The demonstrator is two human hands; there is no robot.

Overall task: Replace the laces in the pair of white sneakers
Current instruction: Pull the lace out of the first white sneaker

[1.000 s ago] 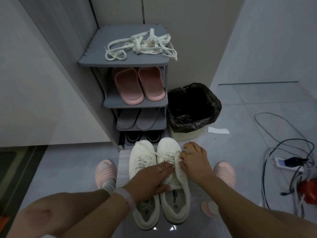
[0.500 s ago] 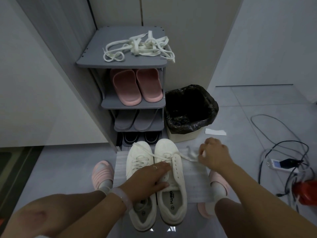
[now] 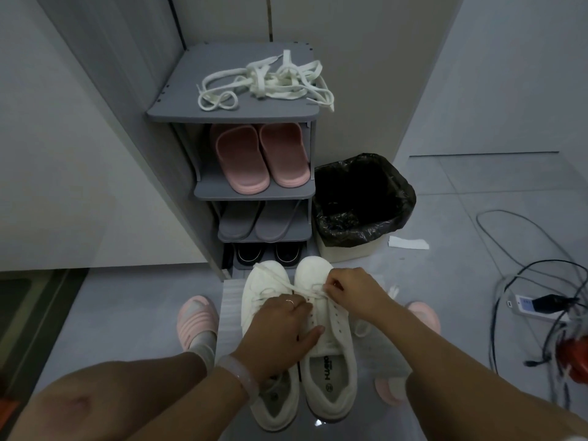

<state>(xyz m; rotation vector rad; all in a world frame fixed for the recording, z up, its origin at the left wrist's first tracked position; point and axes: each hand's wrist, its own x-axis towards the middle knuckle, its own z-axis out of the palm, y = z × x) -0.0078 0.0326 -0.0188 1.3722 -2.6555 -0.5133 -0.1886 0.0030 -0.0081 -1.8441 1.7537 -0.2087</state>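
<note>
- A pair of white low-top sneakers (image 3: 329,370) stood side by side, touching, on a pale ribbed foam sheet (image 3: 230,300) laid on the grey tiled floor (image 3: 127,313), toes pointing toward a grey plastic shoe rack (image 3: 178,100).
- The left hand (image 3: 280,332), with a thin ring on one finger and a pale bracelet at the wrist, lay across both sneakers; its fingers were loosely bent over the tongue and eyelet rows of the right-hand sneaker, pressing it down, thumb stretched toward the heel opening.
- The right hand (image 3: 353,291) sat over the toe end of the same sneaker, fingers curled and pinching the white flat lace (image 3: 276,286) near the front eyelets.
- That lace ran leftward from the pinch, across the toe of the left-hand sneaker; the upper eyelets of the right-hand sneaker showed bare.
- A loose tangle of cream flat shoelaces (image 3: 267,82) lay on the top shelf of the rack, well apart from the sneakers.
- Below it the shelves held pink rubber slides (image 3: 257,157), then grey slippers (image 3: 254,221), then dark shoes (image 3: 267,254) at the bottom.
- A square bin lined with a black plastic bag (image 3: 362,202) stood just beside the rack, with a white paper scrap (image 3: 409,242) on the floor near it.
- The person's feet in pink slippers (image 3: 197,319) rested either side of the foam sheet.
- A white power strip (image 3: 531,305) and dark cables lay at the far right.
</note>
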